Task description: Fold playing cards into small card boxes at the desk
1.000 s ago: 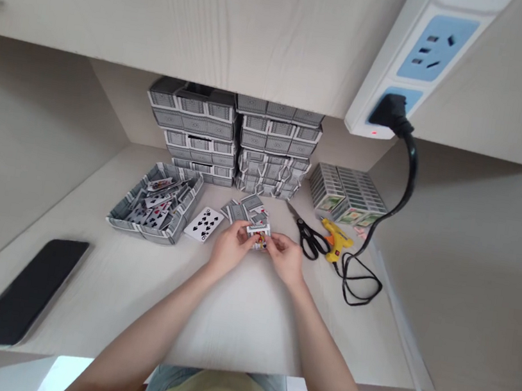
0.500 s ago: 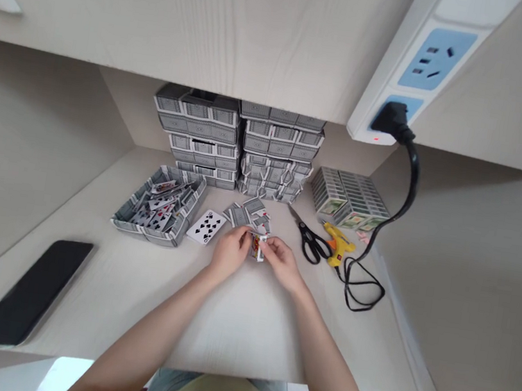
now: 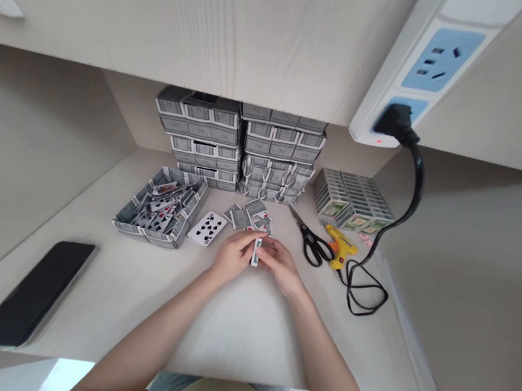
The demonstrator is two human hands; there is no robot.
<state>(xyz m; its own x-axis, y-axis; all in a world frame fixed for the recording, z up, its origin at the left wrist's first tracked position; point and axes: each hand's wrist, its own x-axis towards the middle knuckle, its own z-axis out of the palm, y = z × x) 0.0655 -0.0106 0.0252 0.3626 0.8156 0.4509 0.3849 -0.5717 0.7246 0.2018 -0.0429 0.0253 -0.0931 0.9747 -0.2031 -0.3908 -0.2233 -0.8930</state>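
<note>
Between my two hands, just above the desk, is a folded playing card (image 3: 256,252), its narrow white edge turned toward me. My left hand (image 3: 233,255) grips it from the left, fingers curled over the top. From the right my right hand (image 3: 282,264) pinches the same card, thumb against its near face. Fingers hide most of the card. Behind my hands lie several loose playing cards (image 3: 242,216), mostly grey-backed, some cut or folded. A stack of cards (image 3: 208,228) with a ten of spades on top sits left of them.
At the left stand a card-covered basket (image 3: 177,235) of folded cards and a black phone (image 3: 33,293). Grey card boxes (image 3: 210,127) are stacked at the back. Rightward lie scissors (image 3: 315,245), a yellow glue gun (image 3: 341,245), its cord (image 3: 369,288) and card packs (image 3: 352,202).
The card in my hands has turned: its picture face showed before, now a narrow white edge faces me. My fingers have closed further around it. The view has shifted slightly.
</note>
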